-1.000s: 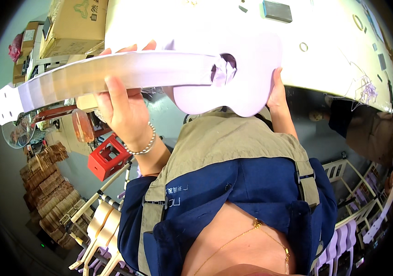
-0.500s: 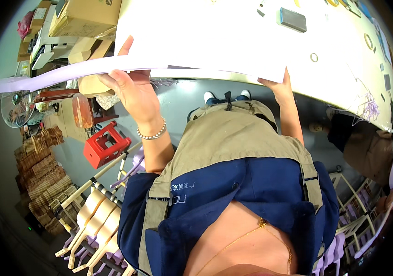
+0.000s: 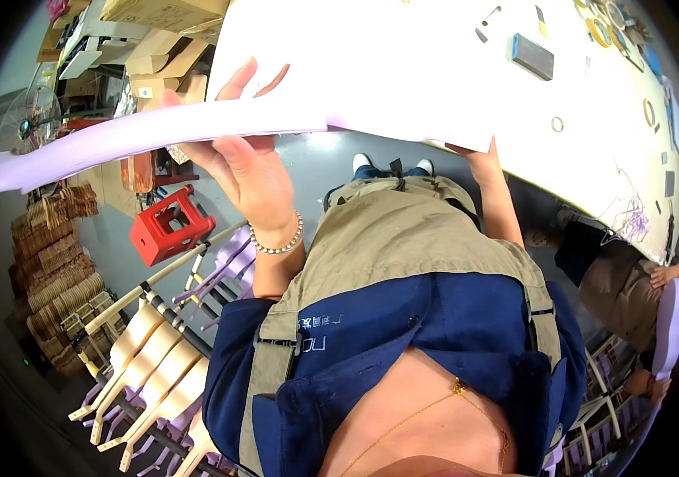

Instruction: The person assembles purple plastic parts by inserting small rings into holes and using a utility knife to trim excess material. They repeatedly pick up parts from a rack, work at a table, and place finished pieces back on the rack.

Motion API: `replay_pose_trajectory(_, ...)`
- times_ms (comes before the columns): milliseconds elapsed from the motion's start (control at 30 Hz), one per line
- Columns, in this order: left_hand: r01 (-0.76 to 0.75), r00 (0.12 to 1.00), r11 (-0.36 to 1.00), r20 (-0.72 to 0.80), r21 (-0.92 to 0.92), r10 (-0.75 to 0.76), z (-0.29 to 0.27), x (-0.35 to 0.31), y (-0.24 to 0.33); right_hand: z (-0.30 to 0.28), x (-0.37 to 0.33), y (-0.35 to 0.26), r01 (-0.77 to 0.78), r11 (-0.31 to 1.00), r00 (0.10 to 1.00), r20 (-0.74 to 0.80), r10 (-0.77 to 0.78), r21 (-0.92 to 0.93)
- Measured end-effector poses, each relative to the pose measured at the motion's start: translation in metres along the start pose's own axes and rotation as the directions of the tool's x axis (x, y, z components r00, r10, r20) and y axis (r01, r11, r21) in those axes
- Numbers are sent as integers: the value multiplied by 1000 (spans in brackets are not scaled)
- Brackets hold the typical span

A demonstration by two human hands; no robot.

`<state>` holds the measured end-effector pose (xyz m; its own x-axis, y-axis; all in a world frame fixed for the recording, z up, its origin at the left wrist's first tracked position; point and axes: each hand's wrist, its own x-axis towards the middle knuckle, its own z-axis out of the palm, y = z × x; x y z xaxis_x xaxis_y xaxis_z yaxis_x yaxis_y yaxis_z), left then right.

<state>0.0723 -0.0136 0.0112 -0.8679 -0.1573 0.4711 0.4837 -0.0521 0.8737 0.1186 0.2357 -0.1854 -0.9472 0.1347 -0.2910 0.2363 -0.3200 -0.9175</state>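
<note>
A long lilac guitar-like piece (image 3: 188, 121) stretches across in front of me, seen nearly edge-on. Its narrow, stepped end reaches the far left, and its pale right part is washed out against the white tabletop. My left hand (image 3: 256, 179), with a beaded bracelet at the wrist, is closed on the narrow part: the thumb lies along the near edge and fingers show beyond the far edge. At the right end my right hand (image 3: 481, 163) grips the piece from the near side, its fingers mostly hidden by it.
On the white table (image 3: 435, 48) lie a blue-grey block (image 3: 532, 57), tape rolls (image 3: 598, 32) and a purple thread tangle (image 3: 633, 222). A red stool (image 3: 172, 226) and a rack of cream guitar-like pieces (image 3: 152, 358) stand left. A co-worker handles a lilac piece (image 3: 671, 326) at right.
The lilac piece has turned a little, showing more of its face, and its left end has come lower and nearer. Both hands keep hold. The co-worker's lilac piece and hands have moved.
</note>
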Motion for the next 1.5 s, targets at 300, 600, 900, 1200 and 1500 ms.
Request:
replay_pose_trajectory(300, -191, 967, 976, 190, 108, 168, 13, 9, 9, 21, -2, 9, 86, 995, 996, 30, -85, -50)
replay_pose_trajectory(600, -210, 960, 973, 210, 92, 187, 26, 9, 11, 18, -5, 15, 107, 993, 994, 29, -106, -39)
replay_pose_trajectory(900, 32, 981, 999, -191, 26, -26, -18, 17, -30, 22, -16, -31, 255, 946, 963, -37, -267, -202)
replay_pose_trajectory(1200, 145, 942, 982, -285, -120, -174, -35, 3, -31, 27, -11, -53, 256, 888, 963, 19, -270, -382)
replay_pose_trajectory(1500, -123, 992, 989, 4, 86, 124, 6, 1, 8, 20, -2, -4, 50, 996, 998, 49, -47, -68)
